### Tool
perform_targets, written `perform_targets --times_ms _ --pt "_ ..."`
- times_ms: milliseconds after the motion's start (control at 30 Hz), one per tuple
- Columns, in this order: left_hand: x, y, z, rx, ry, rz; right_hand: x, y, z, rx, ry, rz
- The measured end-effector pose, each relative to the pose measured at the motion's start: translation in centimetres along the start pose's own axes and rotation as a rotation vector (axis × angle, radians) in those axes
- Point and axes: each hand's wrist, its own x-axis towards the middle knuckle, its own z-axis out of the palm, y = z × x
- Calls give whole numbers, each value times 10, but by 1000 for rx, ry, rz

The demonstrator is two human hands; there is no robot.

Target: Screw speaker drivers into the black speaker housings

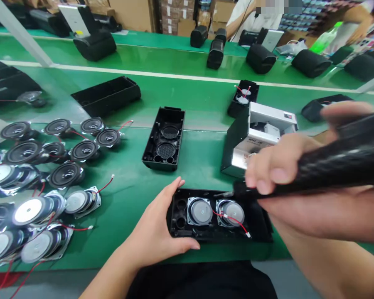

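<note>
My left hand (156, 220) grips the left end of a black plastic speaker housing (177, 216), which lies open side up on the green belt. Two square-framed speaker drivers (200, 211) (231, 212) sit side by side inside it, joined by red wire (235, 222) with white connectors. My right hand (280, 174) is wrapped around a black electric screwdriver (324, 166). Its thin bit (226, 194) reaches the housing's upper edge near the drivers. The screw under the bit is hidden.
Several loose speaker drivers with red leads (65, 174) cover the belt at left. Ahead stand an unfilled black housing (163, 139), a housing with drivers (243, 97) and a white carton (262, 133). Finished black speakers (260, 58) line the far belt, beside a co-worker's arm (237, 20).
</note>
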Motion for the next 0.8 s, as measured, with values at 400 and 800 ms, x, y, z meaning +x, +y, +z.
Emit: perform_targets --times_ms 400,800 --pt "9 -14 14 -95 66 172 -10 55 59 191 -135 123" --pt "9 -14 14 -125 66 189 -8 52 70 117 -67 115"
